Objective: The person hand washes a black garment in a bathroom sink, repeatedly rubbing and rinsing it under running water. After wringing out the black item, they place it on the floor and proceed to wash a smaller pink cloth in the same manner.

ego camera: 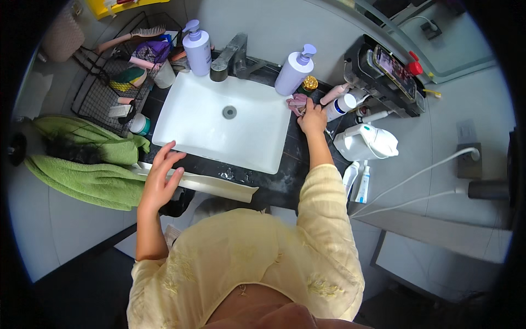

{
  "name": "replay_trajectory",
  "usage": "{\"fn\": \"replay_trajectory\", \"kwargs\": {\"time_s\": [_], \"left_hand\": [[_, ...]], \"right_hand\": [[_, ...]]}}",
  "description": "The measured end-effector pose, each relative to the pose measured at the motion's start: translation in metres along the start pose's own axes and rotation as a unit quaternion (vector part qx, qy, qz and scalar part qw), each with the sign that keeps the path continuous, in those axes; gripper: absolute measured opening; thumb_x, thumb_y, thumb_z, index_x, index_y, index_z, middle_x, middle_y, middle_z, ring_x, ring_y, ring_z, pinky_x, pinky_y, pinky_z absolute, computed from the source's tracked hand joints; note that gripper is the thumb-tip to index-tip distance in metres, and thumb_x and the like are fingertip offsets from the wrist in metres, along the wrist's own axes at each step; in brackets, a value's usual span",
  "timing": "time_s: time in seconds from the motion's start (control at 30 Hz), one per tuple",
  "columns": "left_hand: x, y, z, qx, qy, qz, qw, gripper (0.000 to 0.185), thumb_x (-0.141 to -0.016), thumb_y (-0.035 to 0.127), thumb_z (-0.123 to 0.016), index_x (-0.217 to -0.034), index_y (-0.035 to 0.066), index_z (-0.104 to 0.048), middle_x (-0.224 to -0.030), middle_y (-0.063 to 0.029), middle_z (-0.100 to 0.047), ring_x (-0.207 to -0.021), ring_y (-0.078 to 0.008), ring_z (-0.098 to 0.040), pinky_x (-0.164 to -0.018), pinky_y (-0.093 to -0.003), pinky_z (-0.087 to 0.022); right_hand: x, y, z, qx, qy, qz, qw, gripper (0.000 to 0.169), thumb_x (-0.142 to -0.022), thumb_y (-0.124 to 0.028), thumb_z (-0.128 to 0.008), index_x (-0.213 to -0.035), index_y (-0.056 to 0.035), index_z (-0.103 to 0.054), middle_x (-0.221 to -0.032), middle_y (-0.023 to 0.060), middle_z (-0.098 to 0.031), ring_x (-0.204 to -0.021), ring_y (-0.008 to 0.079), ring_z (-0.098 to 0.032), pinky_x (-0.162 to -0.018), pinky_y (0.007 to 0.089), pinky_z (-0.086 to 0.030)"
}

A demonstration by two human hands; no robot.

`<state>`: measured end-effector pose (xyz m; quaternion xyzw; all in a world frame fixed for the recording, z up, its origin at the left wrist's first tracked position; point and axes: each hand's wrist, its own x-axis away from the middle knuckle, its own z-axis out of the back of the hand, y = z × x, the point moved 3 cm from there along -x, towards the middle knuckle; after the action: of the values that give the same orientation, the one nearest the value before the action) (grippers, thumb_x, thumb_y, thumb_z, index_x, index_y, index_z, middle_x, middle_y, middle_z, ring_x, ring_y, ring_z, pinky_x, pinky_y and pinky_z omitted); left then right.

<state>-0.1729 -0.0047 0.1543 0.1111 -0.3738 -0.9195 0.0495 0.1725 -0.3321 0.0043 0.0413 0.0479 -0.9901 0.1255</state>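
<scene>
My left hand [161, 181] hovers over the front left edge of a white rectangular basin [205, 119], fingers apart and holding nothing. On the basin's right side, my right hand [313, 118] has its fingers and thumb on a crumpled pink cloth [296, 103]. Just behind that hand stand a lilac pump bottle [292, 74] and a small jar with a gold lid [309, 84]. A white bottle with a blue band [340, 107] leans close to its right. The basin holds no water, and its round drain [229, 112] is visible.
A grey faucet [230, 55] rises behind the basin, beside another lilac pump bottle [197, 51]. Left are a black wire basket [111, 82] and a green towel [90, 181]. Right are a white jug [365, 142], tubes [363, 183] and a black organizer holding a phone [395, 72].
</scene>
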Motion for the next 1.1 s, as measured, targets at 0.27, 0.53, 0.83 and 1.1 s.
{"fn": "replay_trajectory", "kwargs": {"time_s": [0.27, 0.53, 0.83, 1.1], "left_hand": [[0.007, 0.010, -0.035, 0.054, -0.006, 0.110, 0.992, 0.029, -0.087, 0.009, -0.056, -0.115, 0.009, -0.060, -0.128, -0.0094, -0.052, -0.110, -0.0210, -0.054, -0.055, -0.0218, -0.047], [-0.083, -0.035, -0.102, 0.282, -0.136, 0.180, 0.933, 0.056, -0.092, 0.026, -0.057, -0.142, 0.017, -0.033, -0.135, -0.0091, -0.046, -0.122, -0.0254, -0.045, -0.098, -0.0358, -0.039], [-0.177, -0.107, -0.144, 0.683, -0.073, 0.406, 0.603, 0.044, -0.090, 0.031, -0.055, -0.125, 0.006, -0.046, -0.104, -0.0098, -0.062, -0.092, -0.0230, -0.062, -0.082, -0.0383, -0.050], [-0.187, -0.145, -0.152, 0.660, -0.146, 0.303, 0.672, 0.038, -0.087, 0.015, -0.047, -0.124, 0.005, -0.046, -0.106, -0.0101, -0.063, -0.093, -0.0215, -0.062, -0.082, -0.0357, -0.050]], "right_hand": [[0.111, -0.011, 0.040, -0.159, -0.035, 0.128, 0.978, 0.067, -0.061, -0.021, -0.071, -0.122, -0.0058, -0.047, -0.100, 0.0204, -0.058, -0.088, 0.0390, -0.055, -0.078, 0.0468, -0.047], [0.084, -0.102, 0.001, -0.727, -0.287, -0.053, 0.621, 0.046, -0.088, -0.027, -0.059, -0.124, -0.0017, -0.044, -0.105, 0.0072, -0.056, -0.092, 0.0141, -0.052, -0.075, 0.0265, -0.043], [-0.077, -0.152, 0.033, -0.355, 0.115, 0.221, 0.901, 0.045, -0.086, -0.015, -0.059, -0.127, -0.0015, -0.047, -0.118, 0.0193, -0.053, -0.092, 0.0270, -0.057, -0.076, 0.0324, -0.047], [-0.019, -0.171, 0.034, -0.390, 0.134, 0.252, 0.875, 0.034, -0.085, -0.010, -0.060, -0.117, -0.0003, -0.054, -0.113, 0.0154, -0.058, -0.092, 0.0248, -0.060, -0.079, 0.0326, -0.049]]}}
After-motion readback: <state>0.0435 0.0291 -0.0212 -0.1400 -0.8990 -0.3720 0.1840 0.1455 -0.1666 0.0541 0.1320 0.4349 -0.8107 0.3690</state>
